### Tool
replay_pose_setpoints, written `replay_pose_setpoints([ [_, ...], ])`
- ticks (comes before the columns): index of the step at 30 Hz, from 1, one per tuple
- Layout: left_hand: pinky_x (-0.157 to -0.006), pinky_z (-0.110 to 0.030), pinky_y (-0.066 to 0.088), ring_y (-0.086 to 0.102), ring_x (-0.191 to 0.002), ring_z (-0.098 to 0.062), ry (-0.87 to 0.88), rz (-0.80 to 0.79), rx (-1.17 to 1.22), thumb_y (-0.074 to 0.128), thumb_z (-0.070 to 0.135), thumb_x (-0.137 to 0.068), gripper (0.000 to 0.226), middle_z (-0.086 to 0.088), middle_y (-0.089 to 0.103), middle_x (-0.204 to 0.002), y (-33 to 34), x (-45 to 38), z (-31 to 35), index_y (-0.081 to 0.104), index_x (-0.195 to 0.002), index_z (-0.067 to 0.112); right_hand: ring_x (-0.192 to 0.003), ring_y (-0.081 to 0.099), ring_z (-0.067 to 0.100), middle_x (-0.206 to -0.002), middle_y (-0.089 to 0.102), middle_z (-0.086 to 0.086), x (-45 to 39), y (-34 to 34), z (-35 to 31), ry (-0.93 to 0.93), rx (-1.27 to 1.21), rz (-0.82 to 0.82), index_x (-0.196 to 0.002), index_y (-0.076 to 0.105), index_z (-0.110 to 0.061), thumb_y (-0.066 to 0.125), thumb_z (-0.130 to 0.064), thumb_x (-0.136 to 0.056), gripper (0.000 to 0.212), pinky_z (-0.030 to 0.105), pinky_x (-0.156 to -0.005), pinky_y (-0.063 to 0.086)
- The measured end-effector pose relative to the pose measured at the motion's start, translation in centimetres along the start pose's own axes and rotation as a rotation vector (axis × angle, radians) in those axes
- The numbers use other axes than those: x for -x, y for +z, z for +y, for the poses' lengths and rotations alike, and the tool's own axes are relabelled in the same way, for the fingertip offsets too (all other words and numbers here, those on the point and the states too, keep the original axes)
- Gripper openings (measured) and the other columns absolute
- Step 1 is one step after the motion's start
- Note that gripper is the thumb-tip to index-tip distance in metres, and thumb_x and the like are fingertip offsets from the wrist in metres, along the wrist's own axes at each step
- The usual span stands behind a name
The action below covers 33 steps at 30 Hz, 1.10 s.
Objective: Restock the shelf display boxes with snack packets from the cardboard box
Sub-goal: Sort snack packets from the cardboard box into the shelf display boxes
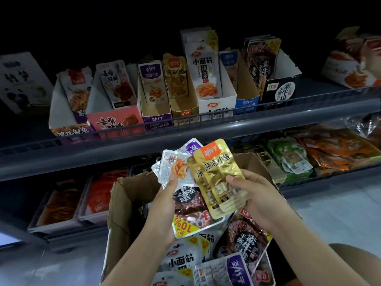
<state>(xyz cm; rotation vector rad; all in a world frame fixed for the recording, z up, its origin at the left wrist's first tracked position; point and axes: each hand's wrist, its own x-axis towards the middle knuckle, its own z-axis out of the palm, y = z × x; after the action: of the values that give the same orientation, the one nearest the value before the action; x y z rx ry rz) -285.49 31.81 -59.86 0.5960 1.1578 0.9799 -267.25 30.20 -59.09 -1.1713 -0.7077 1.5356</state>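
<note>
Sorting is the step you are in: both hands hover over the open cardboard box [123, 203], each with packets fanned out toward the shelf. Your right hand [255, 195] has its grip closed round two gold packets [218, 172], thumb pressed on the front of the upper one, fingers curled behind. Your left hand [165, 205] holds a mixed bunch: silver-white packets [171, 168] under the thumb, a purple-topped packet [192, 145] peeking out behind, and a dark packet with a yellow corner flash [189, 209] lying across the palm. More loose packets [181, 263] lie in the cardboard box below.

On the upper shelf [206, 129] stands a row of display boxes behind the rail. The gold display box [181, 112], between the purple display box [156, 118] and the white display box [216, 108], carries the same orange badge as your gold pair, so that looks to be their home.

For the next move, you would likely lift the right hand over the rail and slide the gold pair upright behind the packet already standing there, print facing forward. Keep the left bunch pinched firmly meanwhile; that loose fan could slip back into the box.
</note>
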Motion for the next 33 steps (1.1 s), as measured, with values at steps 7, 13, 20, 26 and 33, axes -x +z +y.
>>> replay_pose_setpoints([
  [7,-0.087,-0.053,0.055,0.068,-0.105,-0.030,0.014,0.032,0.082,0.053,0.054,-0.089,0.043,-0.003,0.070,-0.118,0.2,-0.1,-0.7,0.058,-0.126,0.033,-0.091,0.069,0.019,-0.094,0.075,0.000,0.5,0.1,-0.2,-0.243,0.141,0.193,-0.093,0.072,-0.018,0.058,-0.006,-0.092,0.019,0.037,-0.081,0.050],
  [13,-0.104,-0.054,0.043,0.057,-0.122,-0.027,0.052,0.029,0.069,0.060,0.065,-0.074,0.064,0.002,0.062,-0.131,1.3,0.2,-1.5,0.052,-0.131,0.037,-0.089,0.065,-0.001,-0.096,0.072,-0.013,0.5,0.8,1.0,-0.442,0.482,0.269,-0.111,0.067,-0.025,0.052,-0.008,-0.096,0.027,0.017,-0.075,0.048],
  [20,-0.090,-0.051,0.054,0.069,-0.101,-0.029,0.016,-0.010,0.104,0.048,0.045,-0.096,0.031,-0.006,0.073,-0.109,1.9,0.5,-1.6,0.059,-0.121,0.029,-0.088,0.054,-0.002,-0.115,0.049,-0.011,0.9,2.2,2.5,-0.569,0.906,0.164,-0.143,0.032,-0.036,0.043,-0.012,-0.099,0.052,0.005,-0.073,0.043],
  [26,-0.081,-0.051,0.057,0.070,-0.099,-0.034,-0.091,-0.095,0.181,0.048,0.054,-0.091,0.050,-0.013,0.071,-0.113,1.4,0.4,-1.6,0.058,-0.128,0.022,-0.124,0.008,-0.014,-0.142,0.020,-0.032,0.4,2.7,3.4,-0.593,1.163,0.023,-0.147,0.030,-0.035,0.020,-0.081,-0.077,0.085,0.017,-0.106,0.000],
  [33,-0.077,-0.036,0.060,0.071,-0.098,-0.021,0.109,-0.156,0.052,0.060,0.034,-0.084,0.041,-0.005,0.074,-0.108,1.3,0.8,-1.5,0.061,-0.122,0.020,-0.121,0.023,-0.011,-0.133,0.034,-0.040,0.3,2.3,2.9,-0.607,1.004,0.070,-0.132,0.050,-0.040,0.037,-0.056,-0.091,0.045,0.004,-0.100,0.017],
])
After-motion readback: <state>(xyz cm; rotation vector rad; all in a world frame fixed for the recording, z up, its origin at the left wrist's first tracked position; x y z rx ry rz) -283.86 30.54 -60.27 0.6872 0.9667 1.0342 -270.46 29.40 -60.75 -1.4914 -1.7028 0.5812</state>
